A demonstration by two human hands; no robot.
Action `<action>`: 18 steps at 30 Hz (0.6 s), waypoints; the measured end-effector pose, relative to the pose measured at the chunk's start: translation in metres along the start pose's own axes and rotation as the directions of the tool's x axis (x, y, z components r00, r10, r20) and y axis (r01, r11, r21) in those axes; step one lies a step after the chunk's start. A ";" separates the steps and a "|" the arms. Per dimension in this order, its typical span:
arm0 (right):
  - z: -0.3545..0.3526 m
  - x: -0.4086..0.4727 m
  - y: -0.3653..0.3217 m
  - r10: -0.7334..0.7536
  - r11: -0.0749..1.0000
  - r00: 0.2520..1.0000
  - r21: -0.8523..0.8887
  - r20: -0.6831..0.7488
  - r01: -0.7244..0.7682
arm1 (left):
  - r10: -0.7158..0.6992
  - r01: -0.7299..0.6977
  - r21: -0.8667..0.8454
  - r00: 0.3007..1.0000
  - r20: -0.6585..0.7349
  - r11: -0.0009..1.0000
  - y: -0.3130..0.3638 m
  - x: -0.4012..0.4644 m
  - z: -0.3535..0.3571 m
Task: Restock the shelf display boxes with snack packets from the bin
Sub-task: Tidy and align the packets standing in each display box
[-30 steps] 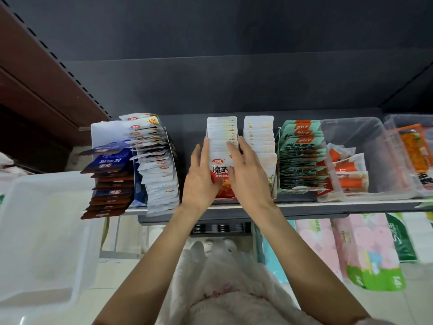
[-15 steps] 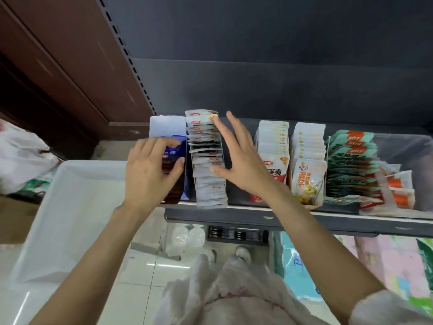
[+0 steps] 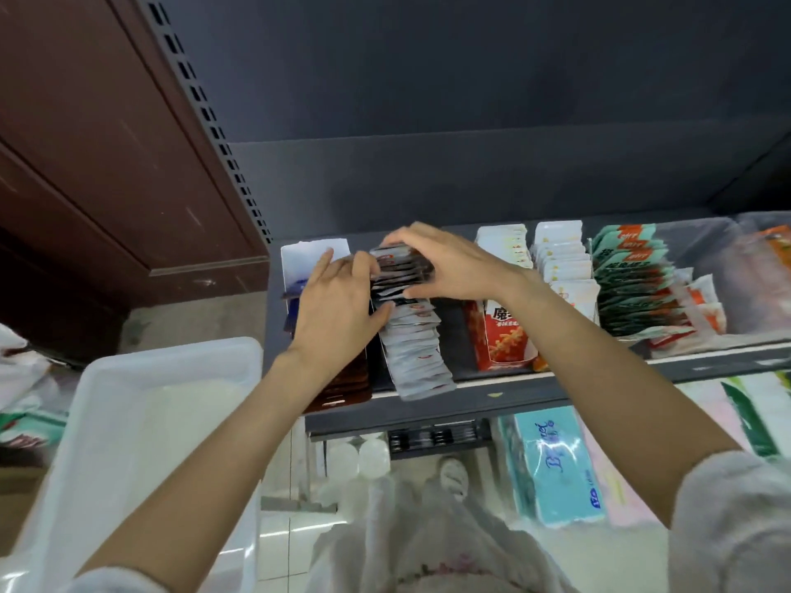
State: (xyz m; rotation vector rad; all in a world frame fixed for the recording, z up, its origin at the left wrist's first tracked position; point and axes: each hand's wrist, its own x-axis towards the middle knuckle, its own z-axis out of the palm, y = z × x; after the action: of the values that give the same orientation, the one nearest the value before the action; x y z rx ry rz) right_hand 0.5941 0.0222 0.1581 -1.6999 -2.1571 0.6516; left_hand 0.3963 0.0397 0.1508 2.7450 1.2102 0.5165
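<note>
Dark grey metal shelf [image 3: 492, 400] carries rows of packets. A leaning row of silver-grey snack packets [image 3: 413, 331] is pressed between the left hand [image 3: 338, 310] and right hand [image 3: 445, 267], apparently to square it upright; the translucent white plastic bin [image 3: 141, 425] stands below-left.

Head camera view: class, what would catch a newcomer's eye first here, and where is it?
Both bare hands meet mid-frame on the shelf: the left hand and right hand press on a row of silvery-grey snack packets. Right of them stands a red-and-white snack packet with orange sticks pictured. At lower left sits a translucent white plastic bin.
</note>
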 end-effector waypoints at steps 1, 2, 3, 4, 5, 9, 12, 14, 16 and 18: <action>0.001 -0.003 0.002 0.005 1.000 1.000 0.007 -0.011 -0.005 | 0.009 -0.009 -0.011 1.000 0.005 1.000 0.002 0.003 0.000; 0.001 -0.005 0.005 0.011 1.000 1.000 0.008 -0.017 -0.011 | 0.017 -0.017 -0.023 1.000 0.013 1.000 0.005 0.006 0.001; 0.001 -0.007 0.008 0.017 1.000 1.000 0.006 -0.021 -0.017 | 0.024 -0.023 -0.044 0.999 0.023 0.999 0.007 0.010 0.002; -0.001 -0.009 0.012 0.027 1.000 0.999 0.009 -0.024 -0.027 | 0.029 -0.026 -0.073 0.999 0.033 0.997 0.009 0.014 0.003; -0.003 -0.011 0.016 0.045 0.999 0.999 0.023 -0.030 -0.044 | 0.034 -0.030 -0.105 0.999 0.039 0.994 0.011 0.019 0.005; -0.014 -0.017 0.027 0.097 0.990 0.994 0.105 -0.054 -0.091 | 0.008 -0.004 -0.197 1.000 0.023 0.980 0.018 0.033 0.006; -0.016 -0.011 0.029 0.079 0.994 0.996 0.083 -0.045 -0.075 | 0.086 -0.120 -0.217 0.984 -0.159 0.969 0.014 0.033 0.002; -0.018 -0.005 0.029 0.091 0.996 0.995 0.028 -0.045 -0.090 | 0.317 -0.347 -0.117 0.923 -0.217 0.930 0.005 0.031 0.006; -0.024 0.000 0.029 0.110 0.994 0.994 -0.024 -0.024 -0.111 | 0.500 -0.507 -0.053 0.859 -0.109 0.860 -0.005 0.028 0.012; -0.029 0.003 0.029 0.112 0.993 0.994 -0.047 0.016 -0.111 | 0.554 -0.554 -0.001 0.833 0.007 0.833 -0.011 0.025 0.018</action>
State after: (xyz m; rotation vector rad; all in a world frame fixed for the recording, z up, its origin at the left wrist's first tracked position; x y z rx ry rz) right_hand 0.6317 0.0350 0.1669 -1.8562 -2.1165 0.6542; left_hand 0.4102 0.0661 0.1382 3.0746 0.3764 0.5438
